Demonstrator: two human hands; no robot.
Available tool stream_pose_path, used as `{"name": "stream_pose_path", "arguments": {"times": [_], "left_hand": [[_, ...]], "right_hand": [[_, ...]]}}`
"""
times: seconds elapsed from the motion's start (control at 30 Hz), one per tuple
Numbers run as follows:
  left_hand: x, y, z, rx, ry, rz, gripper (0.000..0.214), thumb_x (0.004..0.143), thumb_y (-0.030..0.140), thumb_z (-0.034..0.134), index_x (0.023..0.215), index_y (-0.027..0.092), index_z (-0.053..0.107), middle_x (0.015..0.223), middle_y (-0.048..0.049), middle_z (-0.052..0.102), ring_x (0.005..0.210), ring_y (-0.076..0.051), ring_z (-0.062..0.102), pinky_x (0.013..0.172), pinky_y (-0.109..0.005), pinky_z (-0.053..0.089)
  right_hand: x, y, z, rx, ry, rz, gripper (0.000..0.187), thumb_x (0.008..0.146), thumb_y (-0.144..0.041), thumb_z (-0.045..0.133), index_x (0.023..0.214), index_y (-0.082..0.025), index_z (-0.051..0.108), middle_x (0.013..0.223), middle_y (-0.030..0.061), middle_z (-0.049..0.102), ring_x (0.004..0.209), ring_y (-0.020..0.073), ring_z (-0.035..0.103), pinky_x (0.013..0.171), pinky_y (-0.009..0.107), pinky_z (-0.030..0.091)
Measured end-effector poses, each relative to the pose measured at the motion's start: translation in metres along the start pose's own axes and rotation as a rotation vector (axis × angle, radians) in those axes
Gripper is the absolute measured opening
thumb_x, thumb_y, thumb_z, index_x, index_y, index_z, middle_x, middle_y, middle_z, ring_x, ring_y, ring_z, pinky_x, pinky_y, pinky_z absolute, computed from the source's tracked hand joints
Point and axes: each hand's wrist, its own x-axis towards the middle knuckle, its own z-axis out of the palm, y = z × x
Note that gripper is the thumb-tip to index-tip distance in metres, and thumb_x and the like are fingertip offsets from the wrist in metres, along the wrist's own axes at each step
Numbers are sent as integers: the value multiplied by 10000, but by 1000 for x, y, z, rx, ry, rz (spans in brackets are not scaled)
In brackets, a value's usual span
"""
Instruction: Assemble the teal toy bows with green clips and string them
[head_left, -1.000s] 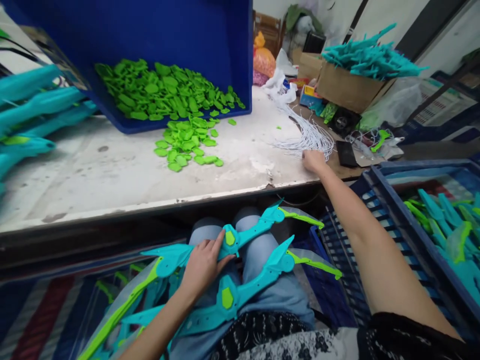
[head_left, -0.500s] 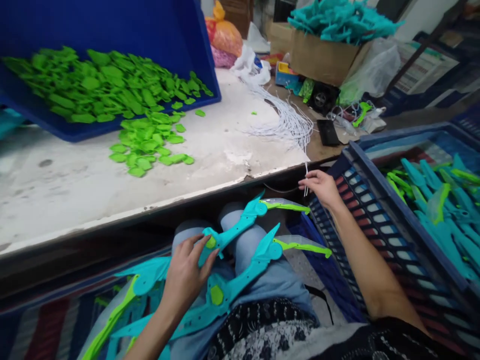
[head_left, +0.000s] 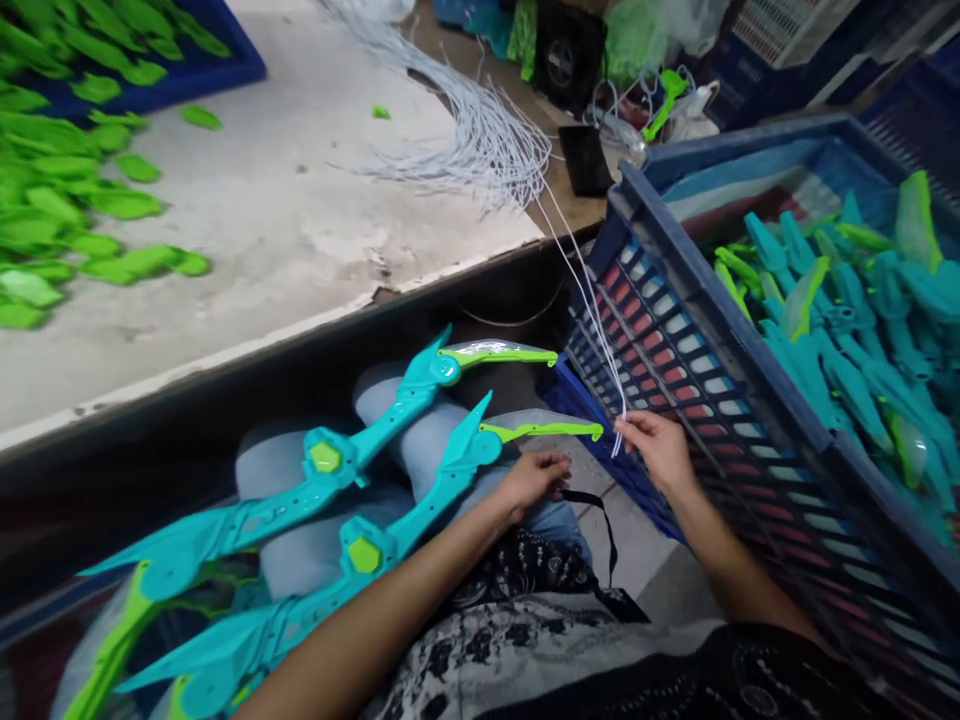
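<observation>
Two toy bows lie side by side across my lap: the farther bow (head_left: 382, 425) and the nearer bow (head_left: 405, 515). Both are turquoise with a green hexagon in the middle and green, clear-edged limb tips. My right hand (head_left: 658, 452) pinches the lower ends of a few white strings (head_left: 592, 300), which run up to a bundle (head_left: 495, 140) on the table. My left hand (head_left: 536, 482) is just below the nearer bow's right limb, fingers loosely bent and nothing visible in them. A small gap separates it from the string ends.
A dark blue plastic crate (head_left: 675, 290) full of turquoise and green bow parts stands at my right. On the white table (head_left: 292, 220) are loose green pieces (head_left: 120, 200) beside a blue bin (head_left: 240, 70). A black strap (head_left: 604, 520) hangs by my lap.
My left hand has left the farther bow and moved right, towards my right hand. My right hand has drawn the strings down past the table edge. The view has swung right and down.
</observation>
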Motion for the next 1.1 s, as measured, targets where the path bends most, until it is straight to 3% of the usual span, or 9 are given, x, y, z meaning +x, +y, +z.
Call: {"name": "stream_pose_path", "arguments": {"times": [0.23,0.5,0.6,0.8,0.97,1.1], "left_hand": [[24,10,16,-55,13,34,138,829,218,637,920,115,645,773,-40,650,643,-95,594,589,-203,451],[29,8,16,-96,28,42,94,823,185,633,874,111,660,739,-41,666,633,-97,596,589,-208,448],[32,7,18,-124,-16,56,86,808,198,657,810,112,657,732,-44,675,617,-94,598,570,-202,446],[39,8,25,-196,-166,65,227,712,295,774,744,100,661,682,-50,681,614,-106,611,640,-229,476],[38,13,34,-47,-28,108,167,769,257,693,711,123,612,620,-26,638,536,-102,558,594,-239,462],[8,22,25,60,27,110,226,781,223,614,572,165,549,518,-3,556,438,-98,428,465,-232,350]], "right_hand": [[-17,24,4,-254,147,-291,170,796,-379,659,842,-220,700,750,22,706,584,163,628,594,312,541],[-20,17,7,-442,90,-674,115,883,-240,574,838,-232,680,803,41,717,752,190,677,726,332,557],[-22,21,10,-472,43,-731,127,888,-214,564,851,-223,685,818,48,721,778,187,680,744,328,554],[-19,39,8,-345,57,-522,142,866,-285,595,849,-201,708,829,46,725,746,168,673,698,290,545],[-9,50,17,-74,33,-150,235,781,-408,632,809,-179,680,767,36,699,552,126,583,491,241,471],[-6,51,31,89,-13,-29,257,707,-431,678,721,-180,625,591,-21,602,483,98,509,468,216,423]]}}
